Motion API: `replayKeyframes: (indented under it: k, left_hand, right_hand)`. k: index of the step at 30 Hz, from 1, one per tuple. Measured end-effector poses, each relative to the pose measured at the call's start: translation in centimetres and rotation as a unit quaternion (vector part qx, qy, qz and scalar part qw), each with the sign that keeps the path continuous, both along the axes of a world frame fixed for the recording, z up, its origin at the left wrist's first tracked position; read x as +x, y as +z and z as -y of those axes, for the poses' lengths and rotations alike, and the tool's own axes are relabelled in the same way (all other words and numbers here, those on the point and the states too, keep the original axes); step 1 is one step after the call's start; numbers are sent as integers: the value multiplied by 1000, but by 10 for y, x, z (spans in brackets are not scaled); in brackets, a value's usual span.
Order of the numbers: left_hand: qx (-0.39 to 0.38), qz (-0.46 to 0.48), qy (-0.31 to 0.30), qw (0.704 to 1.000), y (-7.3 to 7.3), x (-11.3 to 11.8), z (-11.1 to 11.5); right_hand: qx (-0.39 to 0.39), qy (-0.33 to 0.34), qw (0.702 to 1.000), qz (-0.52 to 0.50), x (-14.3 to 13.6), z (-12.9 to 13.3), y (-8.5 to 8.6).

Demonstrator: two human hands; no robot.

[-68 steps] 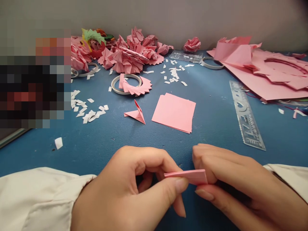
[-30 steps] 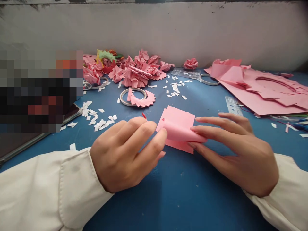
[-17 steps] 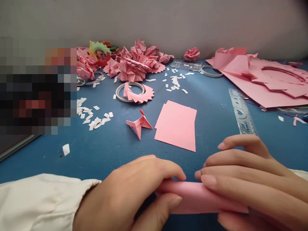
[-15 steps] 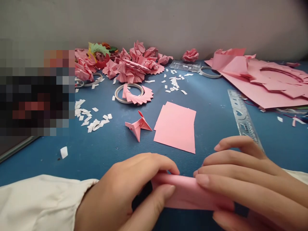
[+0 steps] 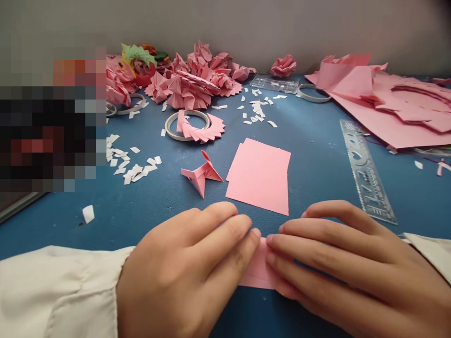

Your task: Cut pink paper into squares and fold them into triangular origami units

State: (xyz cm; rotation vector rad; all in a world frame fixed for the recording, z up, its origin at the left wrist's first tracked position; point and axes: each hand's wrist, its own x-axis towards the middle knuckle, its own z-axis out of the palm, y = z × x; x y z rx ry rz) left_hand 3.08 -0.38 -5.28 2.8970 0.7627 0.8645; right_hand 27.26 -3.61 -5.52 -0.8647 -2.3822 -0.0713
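A folded piece of pink paper [image 5: 259,272] lies at the near edge of the blue table, mostly covered by my hands. My left hand [image 5: 186,267] has its fingertips pressed together on the paper's left part; its thumb is hidden. From the other side my right hand [image 5: 345,267] holds the right part, long fingers on top and along its upper fold. Just beyond my hands rests a small stack of pink paper sheets [image 5: 260,176]. To its left stands a folded pink origami piece [image 5: 202,173] with pointed legs.
A pink pleated paper ring [image 5: 206,131] leans on a tape roll [image 5: 172,124]. Paper scraps [image 5: 137,169] lie scattered. Pink paper flowers [image 5: 193,89] fill the back left. A clear ruler [image 5: 366,173] and large pink sheets [image 5: 387,126] are on the right. The far left is pixelated.
The paper has come down flat against the table. My left hand has moved from pinching it, thumb in front, to pressing on top. My right fingers have shifted left, closer to the left hand.
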Motion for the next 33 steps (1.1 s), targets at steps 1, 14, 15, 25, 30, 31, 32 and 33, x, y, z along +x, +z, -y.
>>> replayKeyframes:
  k: [1,14,15,25,30,31,32,33]
  left_hand:
    - [5,-4,-6,1000,0,0,0]
    - [4,-16,11,1000,0,2,11]
    - [4,-16,12,1000,0,2,11]
    - [21,-128,-71,989,16,-12,-5]
    - [32,-105,-48,993,11,-14,-7]
    - [31,-107,-50,992,11,-14,-7]
    - [30,-110,-52,992,11,-14,-8]
    - [29,-111,-56,992,12,-14,-8]
  right_hand:
    - [2,22,1000,16,3,-3,2]
    - [-6,58,997,56,11,-3,5]
    - [-13,61,996,58,11,-4,5]
    - [-26,43,999,21,11,-11,-6]
    - [-11,46,997,57,14,-16,-1]
    - [-12,47,997,61,15,-16,0]
    - [-12,48,997,62,15,-16,1]
    - [-13,49,997,63,15,-16,1]
